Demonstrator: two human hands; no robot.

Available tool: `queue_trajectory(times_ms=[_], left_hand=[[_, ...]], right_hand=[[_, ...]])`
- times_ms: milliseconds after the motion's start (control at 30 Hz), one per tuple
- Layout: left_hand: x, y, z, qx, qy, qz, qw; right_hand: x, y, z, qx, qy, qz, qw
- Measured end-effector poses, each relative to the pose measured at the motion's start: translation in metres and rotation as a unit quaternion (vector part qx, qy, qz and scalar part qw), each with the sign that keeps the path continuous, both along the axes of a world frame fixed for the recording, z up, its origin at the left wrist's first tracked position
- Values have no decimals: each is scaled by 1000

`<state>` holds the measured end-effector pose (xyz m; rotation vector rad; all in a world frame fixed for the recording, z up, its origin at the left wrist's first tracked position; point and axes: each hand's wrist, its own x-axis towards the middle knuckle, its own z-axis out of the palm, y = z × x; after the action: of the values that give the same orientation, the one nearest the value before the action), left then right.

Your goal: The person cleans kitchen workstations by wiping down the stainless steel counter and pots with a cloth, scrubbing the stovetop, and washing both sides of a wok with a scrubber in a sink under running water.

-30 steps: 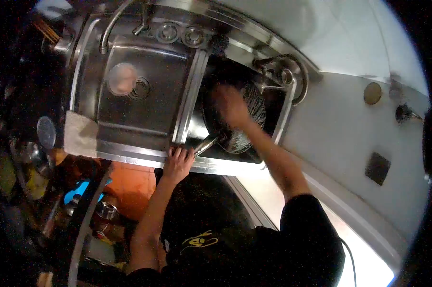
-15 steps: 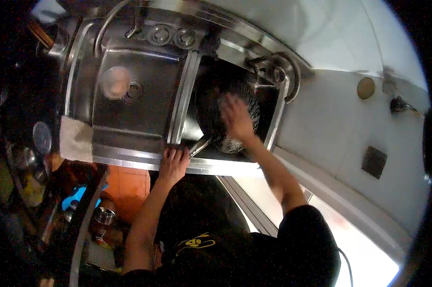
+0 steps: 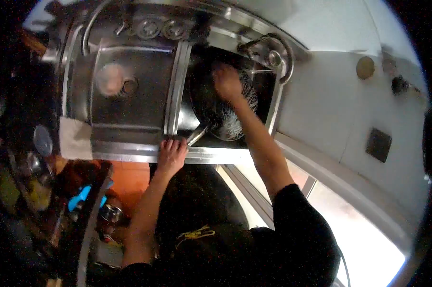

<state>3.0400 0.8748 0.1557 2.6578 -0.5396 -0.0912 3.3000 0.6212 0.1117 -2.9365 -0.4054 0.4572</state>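
A large dark round wok [image 3: 228, 124] with whitish suds streaked over its surface lies in the right sink basin. Its metal handle [image 3: 197, 136] slants toward the front rim. My left hand [image 3: 173, 155] is at the handle's end, over the sink's front edge, fingers curled; it seems to grip the handle, though the contact is partly hidden. Over the far part of the wok, my right hand [image 3: 227, 83] presses down with bent fingers. Blur and shadow hide whatever is under those fingers.
In the left basin [image 3: 139, 107] a pale round bowl [image 3: 110, 79] sits beside the drain. Curved faucets [image 3: 288, 62] stand at the back. A light cloth [image 3: 76, 138] drapes over the left front corner. Wall at right bears a dark square [image 3: 379, 145].
My right hand has moved toward the far side of the wok, its fingers now more bent. The left hand stays by the handle. The whole view has shifted slightly.
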Motion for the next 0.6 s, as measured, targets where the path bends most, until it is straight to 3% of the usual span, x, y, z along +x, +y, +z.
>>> queue_trajectory(times_ms=[67,167,233,300,333,400,467,500,533,567,600], left_hand=[[1,0,-3,-3,-7,-2,1000],[-1,-2,-7,-5,-14,0,1000],[0,-3,-11,-8,-17,2,1000],[-3,-1,-5,-10,-20,1,1000],[2,0,2,-15,-7,0,1000],[5,3,-5,-7,-13,-8,1000],[-4,-3,-11,6,3,-13,1000],[-1,-2,-13,16,-3,-7,1000],[-2,-3,-12,23,-9,-5,1000],[-5,-3,-11,30,-13,-6,999],[-7,-1,-16,25,-4,-12,1000]], right_hand=[[-80,21,43,127,-185,71,972],[-117,24,71,47,-99,226,968],[-55,21,60,48,-90,136,985],[10,-7,0,55,18,4,998],[21,-15,-10,80,-7,-23,996],[-25,-8,23,114,-147,6,983],[-89,21,73,112,-116,23,987],[-109,30,73,163,-71,80,981],[-120,35,60,96,-65,218,969],[-110,40,54,106,-81,237,962],[-93,36,49,109,-104,174,973]])
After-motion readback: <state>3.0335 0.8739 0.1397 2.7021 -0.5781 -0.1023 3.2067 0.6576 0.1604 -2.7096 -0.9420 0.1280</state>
